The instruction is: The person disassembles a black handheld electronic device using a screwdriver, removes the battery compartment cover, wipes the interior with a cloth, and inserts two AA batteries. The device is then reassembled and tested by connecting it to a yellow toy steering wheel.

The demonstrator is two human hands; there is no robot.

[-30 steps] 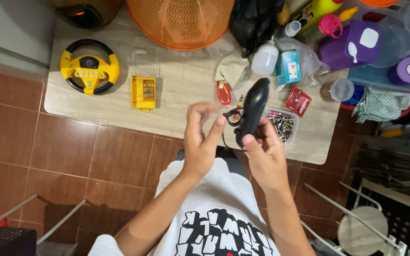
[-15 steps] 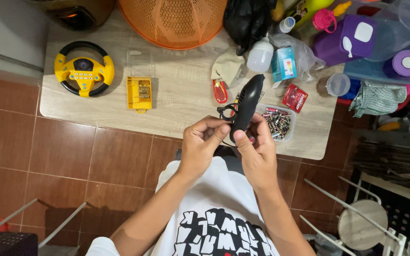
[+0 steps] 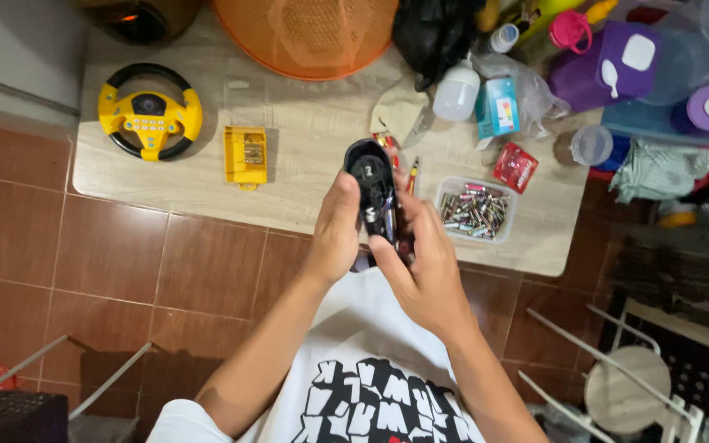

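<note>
I hold a black handheld device (image 3: 373,197) above the wooden table (image 3: 313,156), my left hand (image 3: 334,234) gripping its side, my right hand (image 3: 424,271) pinching batteries into its open compartment. More batteries wait in the clear tray (image 3: 475,210) just right of it.

We hold both forearms up in front of our chest, bare to the elbow, converging toward the middle. Our left hand (image 3: 336,234) curls its grip closed, thumb uppermost, wrist straight. Our right hand (image 3: 422,267) sits just beside it, fingers bent inward, its fingertips (image 3: 402,215) pressing close against the left.
</note>
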